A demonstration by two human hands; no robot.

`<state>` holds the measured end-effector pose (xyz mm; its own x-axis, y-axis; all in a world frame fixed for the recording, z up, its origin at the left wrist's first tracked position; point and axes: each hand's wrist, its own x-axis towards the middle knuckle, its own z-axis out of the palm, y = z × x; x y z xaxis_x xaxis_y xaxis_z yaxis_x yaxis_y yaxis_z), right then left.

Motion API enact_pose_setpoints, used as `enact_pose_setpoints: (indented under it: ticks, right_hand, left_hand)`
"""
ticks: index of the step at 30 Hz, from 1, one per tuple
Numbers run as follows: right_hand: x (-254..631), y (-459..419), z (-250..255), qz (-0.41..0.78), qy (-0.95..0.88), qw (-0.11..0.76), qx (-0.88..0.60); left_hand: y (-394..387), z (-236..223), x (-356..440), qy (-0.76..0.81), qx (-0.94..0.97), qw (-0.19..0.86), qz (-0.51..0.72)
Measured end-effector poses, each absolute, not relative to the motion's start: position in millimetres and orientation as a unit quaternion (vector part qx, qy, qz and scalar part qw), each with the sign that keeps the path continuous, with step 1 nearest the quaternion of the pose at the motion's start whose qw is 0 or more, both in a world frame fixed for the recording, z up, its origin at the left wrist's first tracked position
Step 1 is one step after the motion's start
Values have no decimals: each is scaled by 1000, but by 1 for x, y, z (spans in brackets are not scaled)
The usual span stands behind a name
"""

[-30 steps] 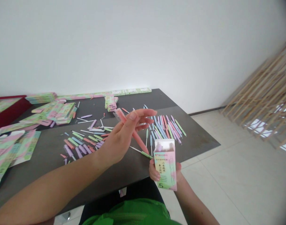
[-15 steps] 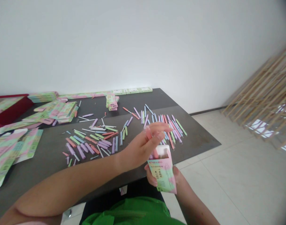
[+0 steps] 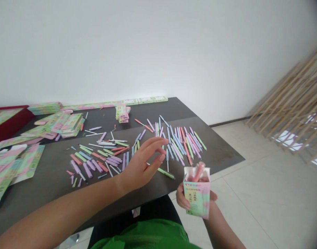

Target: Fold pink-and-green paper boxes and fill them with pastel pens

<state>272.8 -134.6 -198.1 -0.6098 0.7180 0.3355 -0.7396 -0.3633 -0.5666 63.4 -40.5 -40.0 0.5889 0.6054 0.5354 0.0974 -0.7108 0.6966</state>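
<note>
My right hand (image 3: 183,197) is wrapped round a small pink and green printed carton (image 3: 197,199), held upright past the table's front edge. The carton's top is open, and a pink pen (image 3: 199,172) stands tilted out of it. Over the table, my left hand (image 3: 146,160) holds nothing, its thumb and fingers apart in a curve. Beside its thumb lies a green pen (image 3: 165,173). Beyond and to the right, several assembled pens (image 3: 184,141) in pink, blue, purple and green lie in a loose row.
Loose pen barrels and refills (image 3: 103,155) are strewn across the dark table (image 3: 215,155). Folded cartons (image 3: 70,124) and a small stack of cartons (image 3: 122,113) lie farther back. A red box (image 3: 15,121) stands at the far left. Bamboo poles (image 3: 293,107) lean at the right.
My left hand has drawn back leftward from the carton, its fingers now apart. My right hand has carried the carton to the right; the pink pen now sticks out of its top.
</note>
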Motion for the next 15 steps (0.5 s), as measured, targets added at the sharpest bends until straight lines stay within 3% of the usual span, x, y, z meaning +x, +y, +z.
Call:
enact_pose_setpoints:
  ticks: [3,9,15]
  right_hand:
    - [277,-140,-198,811,-354,465,-23]
    - [283,-144,-200,813,-376,443,-40]
    - [289,-148,-207,796,-354,485,-70]
  left_hand:
    - [-29,-52,69,205,873,259,358]
    - [-2,-66,89,281,868,244,327]
    - [12,-71,104,224,913,189,284]
